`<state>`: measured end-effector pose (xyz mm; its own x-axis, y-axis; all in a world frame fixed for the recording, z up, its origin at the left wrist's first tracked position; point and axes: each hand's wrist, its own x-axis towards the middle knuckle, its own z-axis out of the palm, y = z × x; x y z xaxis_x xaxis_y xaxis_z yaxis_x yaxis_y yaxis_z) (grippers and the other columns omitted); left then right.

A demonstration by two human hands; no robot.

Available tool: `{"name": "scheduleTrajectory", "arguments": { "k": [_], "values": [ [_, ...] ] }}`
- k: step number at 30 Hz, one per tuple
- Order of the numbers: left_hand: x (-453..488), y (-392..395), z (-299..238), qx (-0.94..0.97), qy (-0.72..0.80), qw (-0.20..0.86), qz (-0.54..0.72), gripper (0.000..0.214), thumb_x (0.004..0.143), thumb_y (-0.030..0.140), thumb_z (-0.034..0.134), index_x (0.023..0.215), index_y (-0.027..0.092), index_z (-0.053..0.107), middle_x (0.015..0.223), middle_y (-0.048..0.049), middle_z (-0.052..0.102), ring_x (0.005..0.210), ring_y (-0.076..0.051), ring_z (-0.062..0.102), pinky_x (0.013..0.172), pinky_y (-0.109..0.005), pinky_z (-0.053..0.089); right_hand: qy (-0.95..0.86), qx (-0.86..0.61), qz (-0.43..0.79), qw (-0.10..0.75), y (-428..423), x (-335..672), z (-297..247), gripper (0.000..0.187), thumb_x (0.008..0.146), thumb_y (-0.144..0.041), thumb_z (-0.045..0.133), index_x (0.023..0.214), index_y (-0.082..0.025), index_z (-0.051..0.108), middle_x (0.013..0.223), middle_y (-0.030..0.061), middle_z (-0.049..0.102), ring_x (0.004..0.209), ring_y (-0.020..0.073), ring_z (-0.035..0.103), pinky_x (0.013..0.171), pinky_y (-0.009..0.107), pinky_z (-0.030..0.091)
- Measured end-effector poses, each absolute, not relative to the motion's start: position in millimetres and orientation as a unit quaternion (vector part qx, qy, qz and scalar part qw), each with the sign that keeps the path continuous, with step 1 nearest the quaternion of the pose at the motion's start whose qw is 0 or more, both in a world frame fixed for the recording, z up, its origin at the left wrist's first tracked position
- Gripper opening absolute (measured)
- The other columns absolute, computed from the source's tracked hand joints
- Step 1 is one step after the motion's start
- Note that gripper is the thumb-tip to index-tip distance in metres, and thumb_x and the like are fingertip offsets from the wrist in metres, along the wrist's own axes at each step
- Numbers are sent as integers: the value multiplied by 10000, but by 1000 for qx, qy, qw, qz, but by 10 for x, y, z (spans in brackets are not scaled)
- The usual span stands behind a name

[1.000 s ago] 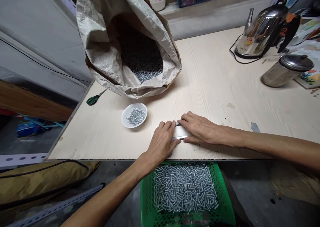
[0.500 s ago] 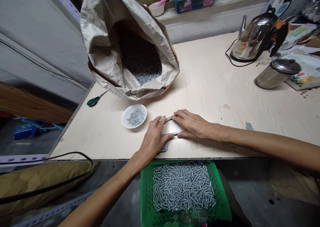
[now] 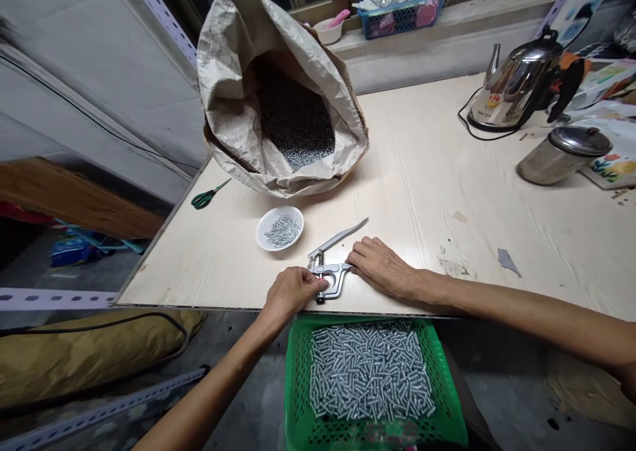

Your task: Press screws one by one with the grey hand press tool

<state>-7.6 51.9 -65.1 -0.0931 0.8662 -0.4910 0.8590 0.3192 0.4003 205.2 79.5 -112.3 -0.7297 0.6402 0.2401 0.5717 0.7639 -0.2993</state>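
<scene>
A metal press plier tool [image 3: 332,265] lies on the pale wooden table [image 3: 447,193] near its front edge, one handle raised toward the back right. My left hand [image 3: 291,291] is curled, its fingertips pinched at the tool's jaw end; what they hold, if anything, is too small to see. My right hand [image 3: 380,265] rests palm down on the tool's lower handle, fingers pressed on it. A small white dish [image 3: 279,228] of little metal parts sits just left of the tool. Below the table edge, a green basket [image 3: 298,378] is full of the same small metal parts.
A big open woven sack [image 3: 278,93] of metal parts stands at the back left. Green-handled scissors [image 3: 209,195] lie by the left edge. A steel kettle [image 3: 521,83] with its cord and a lidded metal pot [image 3: 566,153] stand at the right. A blue basket [image 3: 405,10] sits on the window ledge.
Both hands lay flat over the tool; now the left hand has drawn back to pinch at the jaw end, the upper handle has swung up and the right hand holds the lower handle.
</scene>
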Motion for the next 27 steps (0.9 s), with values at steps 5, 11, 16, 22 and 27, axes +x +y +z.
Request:
{"name": "scheduleTrajectory", "arguments": {
  "k": [5,11,16,22,27],
  "values": [
    [-105,570,-485,662,686,292,-75,284,749,338,598,526,176,529,531,0,499,561,-144,458,544,-272,260,-923,-314,125,183,817,2066,-1165,119,968,-164,416,883,-179,498,886,38,527,809,194,414,708,329,311],
    [-59,-47,-220,805,580,110,-56,243,857,209,466,675,191,626,740,-84,608,695,-203,545,561,-300,368,-901,-355,143,204,955,2204,-1129,182,986,-182,359,853,-183,483,855,42,518,763,185,418,682,319,329],
    [-245,200,-73,784,618,54,28,223,887,313,465,884,221,669,858,-77,627,780,-208,556,589,-287,400,-898,-362,127,215,983,2229,-1158,211,984,-191,345,812,-192,467,824,42,521,742,187,430,666,327,337],
    [-504,1175,-207,665,745,48,25,335,914,358,405,759,138,604,817,-56,538,733,-192,511,625,-302,312,-896,-366,117,224,969,2199,-1166,196,975,-188,363,819,-183,481,837,52,529,733,187,444,657,327,356],
    [-479,1355,-383,640,763,68,60,290,881,352,444,721,144,568,771,-37,512,748,-191,507,657,-310,316,-894,-371,118,220,973,2196,-1155,160,958,-170,392,838,-179,498,849,57,537,739,195,446,645,326,356]
  ]
}}
